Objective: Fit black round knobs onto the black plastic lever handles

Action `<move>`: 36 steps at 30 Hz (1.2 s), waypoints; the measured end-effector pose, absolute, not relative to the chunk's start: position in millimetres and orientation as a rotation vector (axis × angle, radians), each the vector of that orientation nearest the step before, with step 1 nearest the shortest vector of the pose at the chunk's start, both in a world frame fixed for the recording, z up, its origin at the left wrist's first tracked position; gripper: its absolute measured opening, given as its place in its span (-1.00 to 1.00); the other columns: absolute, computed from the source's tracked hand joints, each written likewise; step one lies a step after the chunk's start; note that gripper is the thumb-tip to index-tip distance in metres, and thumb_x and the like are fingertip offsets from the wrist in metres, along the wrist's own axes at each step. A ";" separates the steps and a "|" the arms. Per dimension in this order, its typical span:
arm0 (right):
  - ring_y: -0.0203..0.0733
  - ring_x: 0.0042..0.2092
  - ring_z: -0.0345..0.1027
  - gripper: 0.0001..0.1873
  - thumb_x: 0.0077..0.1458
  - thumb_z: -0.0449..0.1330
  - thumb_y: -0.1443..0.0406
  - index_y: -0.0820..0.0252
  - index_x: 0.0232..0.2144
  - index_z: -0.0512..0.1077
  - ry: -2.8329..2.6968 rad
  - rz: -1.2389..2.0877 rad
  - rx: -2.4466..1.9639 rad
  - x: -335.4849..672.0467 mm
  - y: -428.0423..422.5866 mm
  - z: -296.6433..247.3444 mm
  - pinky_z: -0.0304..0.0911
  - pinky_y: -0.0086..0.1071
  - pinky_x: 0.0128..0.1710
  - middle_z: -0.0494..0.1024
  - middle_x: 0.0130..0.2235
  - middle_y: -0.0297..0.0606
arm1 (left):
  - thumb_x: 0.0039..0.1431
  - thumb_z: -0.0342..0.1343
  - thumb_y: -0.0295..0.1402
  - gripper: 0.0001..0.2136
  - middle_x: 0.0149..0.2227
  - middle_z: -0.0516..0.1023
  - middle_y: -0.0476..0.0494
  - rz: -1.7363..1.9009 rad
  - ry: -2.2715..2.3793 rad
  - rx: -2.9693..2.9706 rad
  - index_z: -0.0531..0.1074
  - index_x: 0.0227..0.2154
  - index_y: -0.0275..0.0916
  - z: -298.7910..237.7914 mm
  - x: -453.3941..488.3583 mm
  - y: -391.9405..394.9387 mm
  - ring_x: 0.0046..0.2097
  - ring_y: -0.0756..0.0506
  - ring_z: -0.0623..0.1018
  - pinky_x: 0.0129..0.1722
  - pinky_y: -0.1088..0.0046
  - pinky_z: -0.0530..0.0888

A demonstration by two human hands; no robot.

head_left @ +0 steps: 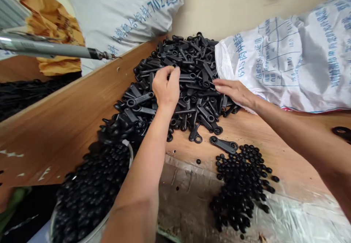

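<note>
A heap of black plastic crank-shaped arms (192, 86) with ringed ends lies on the wooden work surface. My left hand (166, 86) is over the heap's middle, thumb and fingers curled together; its fingertips are partly hidden, and what they grip cannot be made out. At the heap's right edge, my right hand (234, 90) has its fingers stretched out, the tips at the black arms, with nothing seen held. One loose arm (223, 144) lies in front of the heap. Nearer me is a spread of small round black caps (241, 184).
A container (131, 155) full of small black pieces stands at lower left. A wooden board (65, 122) edges the left side, with an electric-type screwdriver (63, 47) above it. White printed sacks (131, 12) stand behind, and another sack (285, 60) lies at right.
</note>
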State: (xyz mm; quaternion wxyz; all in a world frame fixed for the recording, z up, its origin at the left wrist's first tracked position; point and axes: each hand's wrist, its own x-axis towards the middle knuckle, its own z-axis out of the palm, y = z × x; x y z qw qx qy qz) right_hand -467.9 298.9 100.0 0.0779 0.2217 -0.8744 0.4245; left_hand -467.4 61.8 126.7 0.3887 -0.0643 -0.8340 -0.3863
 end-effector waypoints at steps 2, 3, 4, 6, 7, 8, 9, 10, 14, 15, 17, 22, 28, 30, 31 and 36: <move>-0.02 0.13 0.11 -0.44 0.08 0.05 0.04 0.21 0.07 0.24 -2.636 1.315 0.628 -514.0 272.2 107.5 -0.08 -0.02 0.15 0.31 0.08 -0.23 | 0.12 -0.26 -0.07 -0.49 -0.28 0.45 0.02 -0.951 -2.217 -0.045 0.44 -0.31 -0.41 129.2 -499.4 53.3 -0.15 -0.05 0.43 -0.13 0.36 0.30; -0.02 0.16 0.06 -0.40 0.08 0.04 0.02 0.23 0.09 0.22 -2.667 1.314 0.612 -534.0 260.8 107.3 -0.14 -0.02 0.17 0.26 0.12 -0.21 | 0.13 -0.27 -0.07 -0.48 -0.26 0.44 -0.01 -0.935 -2.257 -0.002 0.43 -0.30 -0.42 126.1 -509.2 50.1 -0.12 -0.07 0.42 -0.12 0.33 0.29; -0.01 0.19 0.00 -0.38 0.08 0.03 0.00 0.23 0.10 0.20 -2.705 1.301 0.588 -551.2 251.1 105.2 -0.19 -0.03 0.18 0.20 0.15 -0.20 | 0.14 -0.25 -0.09 -0.50 -0.23 0.43 -0.05 -0.911 -2.286 0.027 0.42 -0.29 -0.43 121.1 -515.3 47.5 -0.08 -0.10 0.41 -0.10 0.29 0.28; 0.00 0.22 -0.09 -0.37 0.10 0.00 -0.02 0.22 0.11 0.17 -2.761 1.240 0.534 -576.3 237.6 97.8 -0.26 -0.04 0.20 0.13 0.19 -0.21 | 0.16 -0.17 -0.12 -0.56 -0.14 0.39 -0.14 -0.824 -2.320 0.038 0.39 -0.23 -0.43 109.3 -518.5 43.6 0.01 -0.17 0.36 -0.04 0.21 0.23; 0.01 0.22 -0.09 -0.38 0.11 -0.02 -0.02 0.21 0.11 0.17 -2.765 1.196 0.523 -584.1 233.4 93.7 -0.26 -0.03 0.20 0.13 0.18 -0.22 | 0.16 -0.14 -0.13 -0.58 -0.09 0.37 -0.17 -0.766 -2.339 0.023 0.37 -0.19 -0.41 103.8 -517.3 42.4 0.06 -0.21 0.31 -0.02 0.17 0.21; 0.02 0.21 -0.08 -0.40 0.12 -0.03 -0.02 0.20 0.10 0.18 -2.759 1.149 0.527 -589.0 230.6 89.9 -0.24 -0.02 0.19 0.15 0.17 -0.23 | 0.17 -0.12 -0.12 -0.59 -0.05 0.34 -0.18 -0.707 -2.363 0.003 0.35 -0.14 -0.37 99.2 -515.3 41.9 0.10 -0.24 0.26 0.00 0.14 0.19; 0.02 0.19 -0.05 -0.43 0.12 -0.03 -0.01 0.18 0.08 0.20 -2.750 1.096 0.538 -591.4 228.9 86.8 -0.22 -0.02 0.19 0.18 0.15 -0.24 | 0.17 -0.12 -0.10 -0.60 0.00 0.31 -0.18 -0.650 -2.395 -0.015 0.32 -0.09 -0.30 95.8 -513.1 42.2 0.13 -0.25 0.21 0.02 0.12 0.18; 0.03 0.17 -0.01 -0.46 0.11 -0.01 0.00 0.15 0.06 0.23 -2.745 1.042 0.561 -591.9 228.0 84.3 -0.19 -0.02 0.18 0.21 0.12 -0.24 | 0.17 -0.13 -0.08 -0.60 0.04 0.29 -0.16 -0.599 -2.429 -0.026 0.30 -0.06 -0.22 93.4 -511.2 43.2 0.15 -0.26 0.18 0.03 0.12 0.17; 0.11 0.09 0.09 -0.65 0.08 0.05 0.13 0.03 -0.07 0.35 -2.783 0.886 0.643 -587.3 229.5 79.8 -0.05 0.01 0.11 0.29 0.03 -0.29 | 0.17 -0.21 0.00 -0.55 0.09 0.25 -0.13 -0.430 -2.555 -0.057 0.17 0.05 -0.07 90.4 -511.4 51.3 0.14 -0.24 0.17 0.04 0.12 0.14; 0.14 0.07 0.11 -0.69 0.07 0.06 0.16 0.03 -0.12 0.38 -2.789 0.872 0.659 -586.3 230.5 79.2 -0.02 0.03 0.08 0.31 0.00 -0.29 | 0.18 -0.26 0.01 -0.54 0.07 0.28 -0.14 -0.406 -2.576 -0.065 0.18 0.04 -0.08 90.4 -512.5 53.0 0.12 -0.23 0.19 0.04 0.11 0.13; 0.19 0.05 0.14 -0.74 0.03 0.07 0.16 0.01 -0.21 0.41 -2.789 0.886 0.706 -584.2 233.0 77.0 0.00 0.10 0.05 0.34 -0.06 -0.31 | 0.19 -0.34 0.01 -0.53 -0.01 0.35 -0.15 -0.376 -2.645 -0.086 0.27 -0.04 -0.11 90.0 -512.7 55.7 0.10 -0.22 0.21 0.02 0.11 0.13; 0.22 0.12 0.03 -0.75 -0.04 0.11 0.12 -0.08 -0.25 0.40 -2.784 0.949 0.854 -566.0 242.6 62.8 -0.10 0.08 0.13 0.36 -0.06 -0.34 | 0.20 -0.36 -0.03 -0.55 -0.04 0.40 -0.10 -0.374 -2.749 -0.134 0.35 -0.19 -0.14 83.2 -491.2 60.1 0.08 -0.19 0.23 -0.02 0.16 0.17; 0.11 0.19 -0.02 -0.53 -0.07 0.07 0.15 0.00 -0.04 0.31 -2.876 0.869 0.764 -506.3 250.6 47.6 -0.07 -0.12 0.18 0.12 0.16 -0.29 | 0.17 -0.24 -0.09 -0.62 -0.19 0.50 -0.16 -0.282 -2.827 -0.087 0.34 -0.19 -0.20 66.4 -438.5 65.2 -0.05 -0.18 0.33 -0.04 0.15 0.19; 0.07 0.21 -0.06 -0.46 -0.08 0.08 0.13 0.05 0.01 0.29 -2.961 0.820 0.826 -488.2 253.4 54.0 -0.08 -0.16 0.19 0.08 0.19 -0.23 | 0.16 -0.21 -0.15 -0.66 -0.17 0.50 -0.15 -0.257 -2.885 -0.071 0.35 -0.18 -0.19 68.8 -425.4 65.7 -0.04 -0.18 0.34 -0.05 0.15 0.20; 0.07 0.22 -0.08 -0.42 -0.11 0.12 0.11 0.06 0.02 0.30 -3.022 0.791 0.853 -482.3 255.3 60.8 -0.09 -0.17 0.19 0.07 0.20 -0.21 | 0.14 -0.18 -0.18 -0.69 -0.17 0.50 -0.15 -0.252 -2.927 -0.054 0.37 -0.19 -0.19 73.6 -421.6 65.5 -0.04 -0.19 0.35 -0.06 0.14 0.21; 0.07 0.11 0.14 -0.35 -0.27 0.25 0.12 0.08 -0.03 0.38 -3.050 0.946 1.024 -495.1 263.8 116.0 0.05 -0.18 0.12 0.27 0.10 -0.24 | 0.03 -0.10 -0.36 -0.75 -0.25 0.52 -0.28 -0.245 -2.958 0.090 0.46 -0.34 -0.26 133.2 -439.2 65.5 -0.16 -0.25 0.46 -0.15 0.12 0.26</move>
